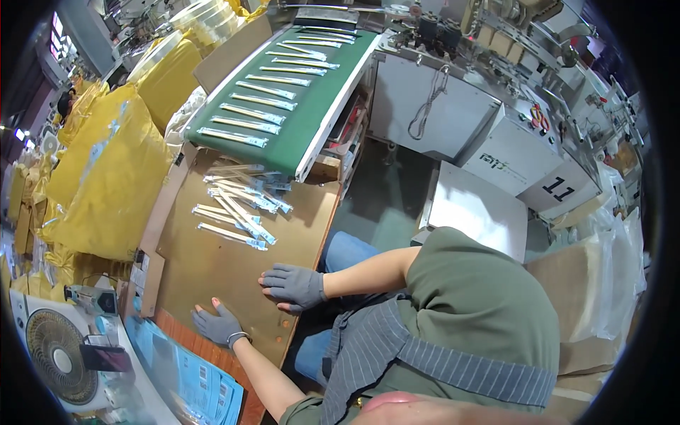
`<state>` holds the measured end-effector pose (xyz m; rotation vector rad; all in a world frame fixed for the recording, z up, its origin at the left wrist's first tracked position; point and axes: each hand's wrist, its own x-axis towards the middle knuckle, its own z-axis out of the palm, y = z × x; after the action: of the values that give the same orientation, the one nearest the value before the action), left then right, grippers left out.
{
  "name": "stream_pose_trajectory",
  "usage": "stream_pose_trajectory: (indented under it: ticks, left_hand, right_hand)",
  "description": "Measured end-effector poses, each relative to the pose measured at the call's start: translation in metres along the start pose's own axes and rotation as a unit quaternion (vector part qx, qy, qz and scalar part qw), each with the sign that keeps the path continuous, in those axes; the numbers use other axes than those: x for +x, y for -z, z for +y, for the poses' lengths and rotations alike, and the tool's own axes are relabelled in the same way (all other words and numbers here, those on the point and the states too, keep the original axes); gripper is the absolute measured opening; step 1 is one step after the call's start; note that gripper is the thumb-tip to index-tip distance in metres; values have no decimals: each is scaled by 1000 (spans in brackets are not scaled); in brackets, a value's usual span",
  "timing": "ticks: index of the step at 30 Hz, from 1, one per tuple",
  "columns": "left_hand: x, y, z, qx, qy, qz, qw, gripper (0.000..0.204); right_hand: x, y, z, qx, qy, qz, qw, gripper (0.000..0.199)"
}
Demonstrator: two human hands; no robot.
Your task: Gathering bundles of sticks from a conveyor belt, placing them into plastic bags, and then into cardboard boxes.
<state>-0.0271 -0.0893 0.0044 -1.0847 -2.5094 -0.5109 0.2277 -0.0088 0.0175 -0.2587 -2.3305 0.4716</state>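
Note:
Both of my hands wear grey gloves with bare fingertips. My left hand [218,324] lies flat with spread fingers on the lower left of the brown tabletop [241,273], holding nothing. Closer to the table's right edge, my right hand [292,285] also rests palm down, fingers extended and empty. A loose pile of wrapped chopsticks [237,202], pale with blue printed ends, lies beyond both hands, touched by neither. More wrapped chopsticks [255,112] lie crosswise in a row on a green conveyor belt [212,150], whose near end overhangs the table.
Large yellow bags [106,184] crowd the left side. A stack of blue printed bags [177,368] sits at the table's near left, beside a fan [62,360] and a phone [106,358]. White machine cabinets [432,106] stand to the right, with red-handled scissors [540,117] on one.

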Motion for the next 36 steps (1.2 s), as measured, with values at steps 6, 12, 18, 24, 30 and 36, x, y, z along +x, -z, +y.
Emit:
stream_pose_trajectory:
  ticks: [6,12,18,24,30,36]
  left_hand:
    - [-3,-11,-4,26,8,26,999,61]
    - [-14,-14,22,63,55,17,996,61]
    - [-10,1,32,20,56,7,998,63]
    - [-10,1,41,7,79,-17,997,71]
    - [1,-17,4,30,48,-22,998,70]
    - [13,-24,18,-42,-13,-42,998,71]
  right_hand:
    - [1,2,0,3,-8,-36,999,42]
    - [4,-5,0,41,-39,-55,997,51]
    - [121,15,63,-95,-192,-5,977,93]
    - [156,58,192,-57,-499,-171,848,101]
    - [174,-16,122,-67,-457,-69,884,49]
    - [136,-31,111,258,-480,40,837,56]
